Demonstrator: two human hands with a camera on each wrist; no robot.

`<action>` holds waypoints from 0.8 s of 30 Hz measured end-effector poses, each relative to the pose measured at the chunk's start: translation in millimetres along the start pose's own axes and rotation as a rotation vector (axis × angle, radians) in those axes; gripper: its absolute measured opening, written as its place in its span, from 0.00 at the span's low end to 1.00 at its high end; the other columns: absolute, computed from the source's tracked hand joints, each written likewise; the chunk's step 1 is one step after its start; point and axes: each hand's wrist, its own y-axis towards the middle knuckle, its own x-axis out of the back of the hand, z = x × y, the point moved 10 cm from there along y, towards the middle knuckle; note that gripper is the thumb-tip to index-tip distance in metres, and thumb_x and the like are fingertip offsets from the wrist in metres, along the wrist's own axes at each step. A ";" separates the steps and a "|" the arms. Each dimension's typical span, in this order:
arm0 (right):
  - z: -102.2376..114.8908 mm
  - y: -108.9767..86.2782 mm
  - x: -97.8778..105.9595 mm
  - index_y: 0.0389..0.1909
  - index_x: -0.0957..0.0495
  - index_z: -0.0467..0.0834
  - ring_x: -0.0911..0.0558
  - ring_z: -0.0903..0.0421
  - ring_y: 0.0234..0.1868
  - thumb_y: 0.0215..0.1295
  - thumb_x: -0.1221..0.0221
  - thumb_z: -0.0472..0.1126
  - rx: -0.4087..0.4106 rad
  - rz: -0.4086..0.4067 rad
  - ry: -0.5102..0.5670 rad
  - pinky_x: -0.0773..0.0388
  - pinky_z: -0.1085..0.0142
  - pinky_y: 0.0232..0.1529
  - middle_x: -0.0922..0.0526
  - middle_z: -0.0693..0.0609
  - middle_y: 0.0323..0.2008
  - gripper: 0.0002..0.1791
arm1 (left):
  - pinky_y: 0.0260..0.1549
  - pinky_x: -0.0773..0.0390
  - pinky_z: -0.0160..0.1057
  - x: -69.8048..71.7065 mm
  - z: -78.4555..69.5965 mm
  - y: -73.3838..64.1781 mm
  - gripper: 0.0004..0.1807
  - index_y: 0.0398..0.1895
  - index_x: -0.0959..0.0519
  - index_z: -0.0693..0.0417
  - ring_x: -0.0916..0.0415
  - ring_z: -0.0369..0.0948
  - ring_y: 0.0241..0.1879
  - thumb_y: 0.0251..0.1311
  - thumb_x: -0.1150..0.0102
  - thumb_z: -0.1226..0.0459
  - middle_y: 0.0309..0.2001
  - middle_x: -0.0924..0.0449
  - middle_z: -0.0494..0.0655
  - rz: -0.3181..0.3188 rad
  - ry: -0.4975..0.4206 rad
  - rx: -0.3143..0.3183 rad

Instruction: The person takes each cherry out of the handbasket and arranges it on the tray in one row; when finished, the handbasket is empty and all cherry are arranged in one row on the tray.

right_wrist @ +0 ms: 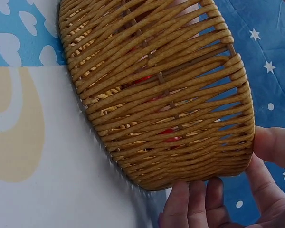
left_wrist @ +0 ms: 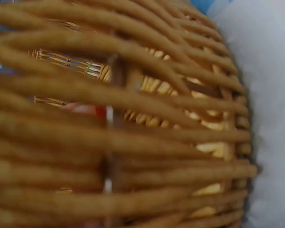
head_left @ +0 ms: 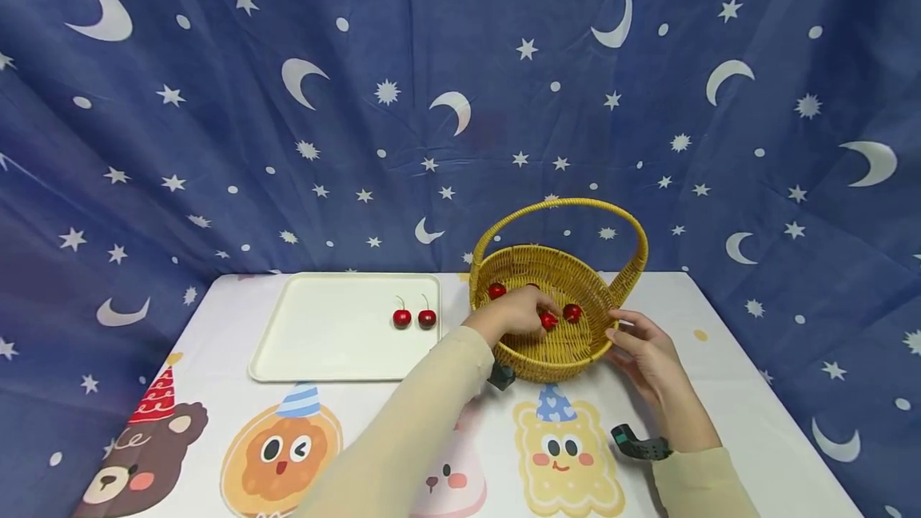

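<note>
A round wicker basket (head_left: 554, 362) with a tall arched handle stands slightly tilted on the table. My left hand (head_left: 514, 314) reaches over its near left rim, thumb and fingertips around a red cherry (head_left: 549, 321) inside. More cherries lie in the basket, one cherry (head_left: 572, 312) to the right and another cherry (head_left: 496, 290) at the left wall. My right hand (head_left: 643, 348) holds the basket's right side. In the right wrist view, its thumb is at the rim and its fingers (right_wrist: 197, 204) press the outer wall. The left wrist view is filled by blurred basket weave (left_wrist: 133, 137).
A white rectangular tray (head_left: 324, 342) lies left of the basket, with two stemmed cherries (head_left: 414, 318) near its right edge. The white tablecloth (head_left: 763, 422) carries cartoon figures. Behind the table hangs a blue curtain (head_left: 504, 118) with moons and stars.
</note>
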 end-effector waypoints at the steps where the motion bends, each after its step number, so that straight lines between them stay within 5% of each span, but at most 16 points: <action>1: -0.1 -0.2 -0.1 0.66 0.21 0.51 0.20 0.61 0.49 0.76 0.37 0.34 0.001 0.001 0.002 0.15 0.66 0.52 0.29 0.55 0.50 0.21 | 0.42 0.23 0.35 -0.5 -0.5 0.1 0.26 0.62 0.13 0.45 0.21 0.41 0.51 0.62 0.28 0.72 0.64 0.15 0.47 0.004 0.019 -0.006; 7: 1.0 -0.8 -2.1 0.66 0.21 0.50 0.20 0.60 0.51 0.75 0.37 0.34 0.012 0.017 0.002 0.15 0.66 0.51 0.28 0.54 0.51 0.21 | 0.56 0.19 0.36 -5.7 -2.7 2.8 0.19 0.52 0.09 0.46 0.17 0.39 0.54 0.60 0.26 0.73 0.52 0.11 0.42 0.030 0.065 -0.042; 15: 1.6 -0.3 -5.6 0.67 0.21 0.50 0.21 0.60 0.51 0.76 0.37 0.34 0.004 0.017 0.007 0.15 0.67 0.51 0.27 0.56 0.50 0.21 | 0.50 0.21 0.35 6.6 -4.1 -0.1 0.16 0.50 0.11 0.52 0.21 0.37 0.45 0.59 0.26 0.74 0.46 0.12 0.42 -0.035 -0.002 -0.076; 24: -2.2 0.4 -3.8 0.61 0.18 0.56 0.20 0.61 0.50 0.75 0.36 0.34 -0.011 0.009 0.022 0.16 0.66 0.51 0.27 0.55 0.51 0.20 | 0.43 0.20 0.31 31.4 -27.4 -33.1 0.19 0.52 0.13 0.53 0.20 0.37 0.40 0.58 0.23 0.73 0.52 0.12 0.43 -0.100 -0.085 -0.187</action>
